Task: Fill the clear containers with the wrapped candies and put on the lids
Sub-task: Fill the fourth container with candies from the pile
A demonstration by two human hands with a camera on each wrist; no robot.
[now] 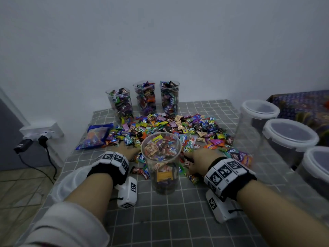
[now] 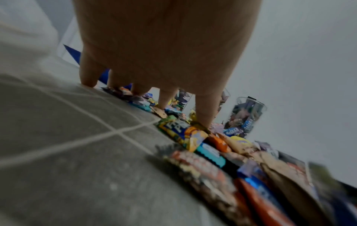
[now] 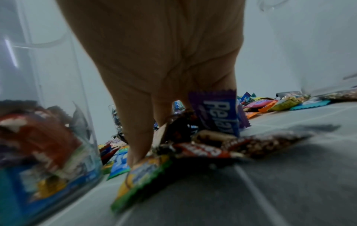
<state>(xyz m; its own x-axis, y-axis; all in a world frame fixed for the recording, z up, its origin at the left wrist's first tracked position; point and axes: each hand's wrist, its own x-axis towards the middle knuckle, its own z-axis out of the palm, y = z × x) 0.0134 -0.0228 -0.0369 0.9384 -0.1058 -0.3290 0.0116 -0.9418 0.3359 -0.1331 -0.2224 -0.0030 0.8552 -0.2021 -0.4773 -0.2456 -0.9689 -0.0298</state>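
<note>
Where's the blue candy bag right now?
Head view: the blue candy bag lies on the checked tablecloth, at the left edge of the loose candy pile, just beyond the left hand.

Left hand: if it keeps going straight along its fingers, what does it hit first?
The loose candy pile. The left hand points away from the person, fingertips already at the pile's near edge. Farther along that line stand the filled containers, though depth is unclear.
</note>
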